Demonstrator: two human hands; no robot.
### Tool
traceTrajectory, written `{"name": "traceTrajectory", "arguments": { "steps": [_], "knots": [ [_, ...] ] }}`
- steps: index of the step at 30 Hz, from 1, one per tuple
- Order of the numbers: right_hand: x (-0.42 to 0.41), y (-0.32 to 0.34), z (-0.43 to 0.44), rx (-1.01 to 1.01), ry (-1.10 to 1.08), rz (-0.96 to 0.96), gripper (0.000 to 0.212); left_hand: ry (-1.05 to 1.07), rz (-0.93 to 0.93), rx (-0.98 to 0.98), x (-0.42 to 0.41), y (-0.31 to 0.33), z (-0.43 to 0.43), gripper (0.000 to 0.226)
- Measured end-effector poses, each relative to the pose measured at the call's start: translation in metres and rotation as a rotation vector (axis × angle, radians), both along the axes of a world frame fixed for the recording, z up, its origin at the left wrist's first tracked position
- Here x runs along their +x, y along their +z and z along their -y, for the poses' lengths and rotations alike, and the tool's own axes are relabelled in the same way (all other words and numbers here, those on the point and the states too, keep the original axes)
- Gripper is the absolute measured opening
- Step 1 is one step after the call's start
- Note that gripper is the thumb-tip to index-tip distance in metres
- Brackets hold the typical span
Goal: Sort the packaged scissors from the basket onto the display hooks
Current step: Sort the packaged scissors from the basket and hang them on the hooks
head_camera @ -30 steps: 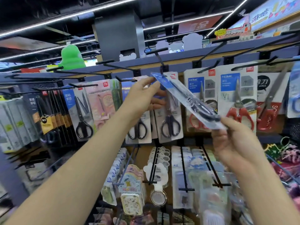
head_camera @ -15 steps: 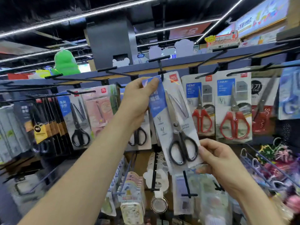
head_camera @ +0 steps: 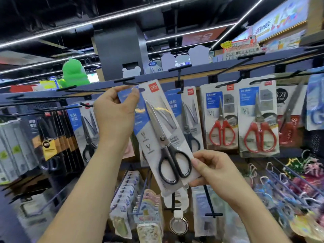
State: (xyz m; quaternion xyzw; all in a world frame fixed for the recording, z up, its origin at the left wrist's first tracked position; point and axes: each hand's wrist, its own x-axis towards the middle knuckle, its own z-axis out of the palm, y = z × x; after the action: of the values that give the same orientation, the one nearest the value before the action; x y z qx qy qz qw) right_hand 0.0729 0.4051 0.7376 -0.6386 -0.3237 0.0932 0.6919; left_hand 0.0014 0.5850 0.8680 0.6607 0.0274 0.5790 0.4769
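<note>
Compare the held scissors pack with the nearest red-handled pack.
The held scissors pack has black handles; the red-handled pack has red. The held scissors pack tilts between the left hand and right hand; the red-handled pack hangs straight. Both bear red logos and blue labels.

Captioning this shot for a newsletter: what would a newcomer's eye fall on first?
The pack of black-handled scissors, held tilted at centre: the left hand grips its top, the right hand pinches its bottom corner. Then the red-handled packs hanging at right, and the green figure above the shelf at upper left.
</note>
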Motion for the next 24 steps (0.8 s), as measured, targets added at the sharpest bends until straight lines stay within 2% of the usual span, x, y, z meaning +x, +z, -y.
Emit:
{"name": "traceTrajectory", "arguments": {
  "steps": [5,9,11,14,16,18,20,24],
  "knots": [
    [-0.001,-0.001,0.000,-0.026,0.076,-0.019,0.017,-0.301,-0.138,-0.210,-0.004,0.006,-0.017,0.007],
    [0.001,-0.002,-0.005,-0.090,0.164,-0.011,0.019,-0.426,-0.183,-0.272,-0.007,0.009,-0.026,0.012],
    [0.000,-0.003,-0.007,-0.119,0.168,-0.012,0.020,-0.443,-0.187,-0.297,-0.003,0.008,-0.027,0.012],
    [-0.003,-0.004,-0.012,-0.166,0.127,0.007,0.018,-0.345,-0.192,-0.344,0.012,-0.006,-0.028,0.012],
    [-0.004,-0.003,-0.017,-0.150,0.071,-0.006,0.017,-0.238,-0.206,-0.241,0.019,-0.026,-0.032,0.034],
    [-0.006,-0.003,-0.025,-0.127,-0.001,-0.018,0.017,-0.137,-0.295,-0.013,0.018,-0.050,-0.036,0.063],
    [-0.007,-0.005,-0.036,-0.128,-0.091,-0.001,0.017,-0.134,-0.364,0.121,0.017,-0.067,-0.041,0.083],
    [-0.005,-0.014,-0.061,-0.278,-0.278,0.164,0.020,-0.040,-0.396,0.184,0.024,-0.075,-0.053,0.086]
  ]
}}
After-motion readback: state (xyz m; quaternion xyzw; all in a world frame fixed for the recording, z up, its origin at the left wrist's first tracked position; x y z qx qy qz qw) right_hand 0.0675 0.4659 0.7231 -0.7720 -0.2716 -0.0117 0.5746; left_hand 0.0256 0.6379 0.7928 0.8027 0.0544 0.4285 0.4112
